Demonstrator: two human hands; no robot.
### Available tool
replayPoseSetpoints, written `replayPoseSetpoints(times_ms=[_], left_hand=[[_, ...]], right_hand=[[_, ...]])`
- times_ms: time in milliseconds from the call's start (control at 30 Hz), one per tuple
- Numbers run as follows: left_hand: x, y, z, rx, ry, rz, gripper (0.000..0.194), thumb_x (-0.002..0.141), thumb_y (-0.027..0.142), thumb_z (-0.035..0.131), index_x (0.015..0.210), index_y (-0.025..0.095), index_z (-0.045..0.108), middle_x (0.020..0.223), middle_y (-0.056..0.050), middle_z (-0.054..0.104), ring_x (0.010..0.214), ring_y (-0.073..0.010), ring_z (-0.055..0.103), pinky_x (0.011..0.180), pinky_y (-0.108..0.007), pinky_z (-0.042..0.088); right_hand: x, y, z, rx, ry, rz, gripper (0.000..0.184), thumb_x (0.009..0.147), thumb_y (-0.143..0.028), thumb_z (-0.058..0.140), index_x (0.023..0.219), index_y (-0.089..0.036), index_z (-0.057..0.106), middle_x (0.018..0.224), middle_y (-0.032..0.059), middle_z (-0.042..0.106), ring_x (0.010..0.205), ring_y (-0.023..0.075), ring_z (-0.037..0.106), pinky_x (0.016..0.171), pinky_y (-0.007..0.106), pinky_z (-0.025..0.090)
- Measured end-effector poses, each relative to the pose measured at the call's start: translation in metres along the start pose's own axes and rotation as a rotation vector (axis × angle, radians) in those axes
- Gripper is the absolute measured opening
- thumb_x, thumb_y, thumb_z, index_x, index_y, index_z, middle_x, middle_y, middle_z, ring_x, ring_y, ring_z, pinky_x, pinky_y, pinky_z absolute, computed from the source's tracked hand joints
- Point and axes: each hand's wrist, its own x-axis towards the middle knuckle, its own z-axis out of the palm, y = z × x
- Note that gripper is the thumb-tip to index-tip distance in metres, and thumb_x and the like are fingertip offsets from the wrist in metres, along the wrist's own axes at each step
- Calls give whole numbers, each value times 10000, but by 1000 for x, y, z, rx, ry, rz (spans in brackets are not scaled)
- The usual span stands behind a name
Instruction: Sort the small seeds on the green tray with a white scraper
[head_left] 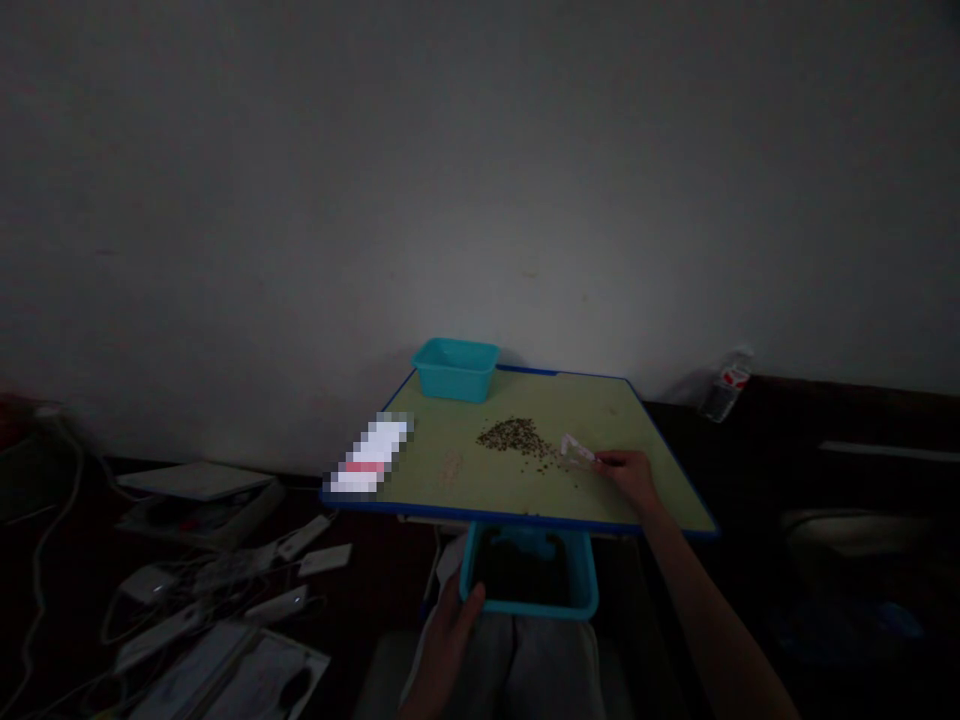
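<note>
A turquoise tub (pixel 529 608) over grey-clad legs (pixel 551 670), its rim grasped by the left hand (pixel 454 620).
The tub's long axis runs left to right, below the near edge of a blue-edged pale green tabletop (pixel 615 410). On or just above the tabletop, the right hand (pixel 628 475) pinches a clear plastic piece (pixel 576 451), long axis slanting leftward and away, its free end beside scattered dark grains (pixel 517 437). Farther back stand a second turquoise basin (pixel 454 382) and a dim grey wall (pixel 480 220).

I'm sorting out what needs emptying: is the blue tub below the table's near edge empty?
Not empty: the blue tub, held by the left hand, has dark contents inside; how deep, I cannot tell.
</note>
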Motion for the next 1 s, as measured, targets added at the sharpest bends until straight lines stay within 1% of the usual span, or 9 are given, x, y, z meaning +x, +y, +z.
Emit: replayPoseSetpoints(times_ms=[133, 333, 533, 600, 700, 833, 1000], left_hand=[[-1, 0, 0, 5, -34, -3, 573, 919, 539, 518, 1373, 193, 575, 1452, -80, 628, 1409, -302, 497, 1199, -463, 351], [2, -12, 2, 13, 15, -5, 622, 885, 596, 538, 1351, 188, 599, 1441, -87, 637, 1402, -308, 505, 1188, -445, 369], [4, -16, 3, 0, -6, 21, 652, 904, 590, 510, 1399, 167, 548, 1473, -101, 604, 1428, -303, 470, 1214, -472, 321], [4, -15, 3, 16, 12, 16, 644, 896, 592, 517, 1384, 174, 569, 1468, -99, 611, 1423, -310, 477, 1209, -471, 331], [4, -14, 2, 31, 24, 12, 602, 880, 591, 543, 1342, 212, 618, 1435, -69, 645, 1408, -313, 499, 1199, -455, 355], [2, -14, 2, 5, 14, 23, 558, 900, 573, 538, 1356, 260, 608, 1441, -25, 645, 1426, -288, 481, 1204, -427, 349], [2, -17, 3, -23, -15, 11, 557, 917, 566, 529, 1370, 247, 585, 1459, -38, 628, 1431, -288, 473, 1210, -425, 337]], right_hand=[[-2, -5, 1, -10, -23, -16, 203, 619, -326, 736, 770, -222, 823, 820, 74, 798, 777, 309, 760, 756, 403, 602], [-3, -11, 1, -68, -37, -37, 183, 651, -311, 735, 790, -237, 828, 817, 70, 797, 781, 308, 760, 745, 395, 602], [-2, -8, 2, -53, -65, -38, 214, 668, -313, 735, 838, -223, 829, 853, 70, 800, 798, 307, 761, 763, 397, 600], [-2, -7, 3, -62, -73, -43, 209, 679, -306, 731, 844, -226, 830, 860, 70, 801, 797, 304, 760, 761, 394, 599], [-2, -8, 4, -91, -97, -68, 202, 699, -300, 725, 860, -239, 831, 866, 60, 801, 785, 294, 758, 757, 391, 599], [0, -10, 6, -124, -145, -107, 204, 719, -297, 724, 889, -258, 829, 894, 43, 802, 803, 286, 758, 776, 388, 595], [1, -16, 14, -119, -161, -117, 200, 734, -316, 722, 893, -262, 830, 902, 46, 802, 823, 287, 758, 766, 370, 588]])
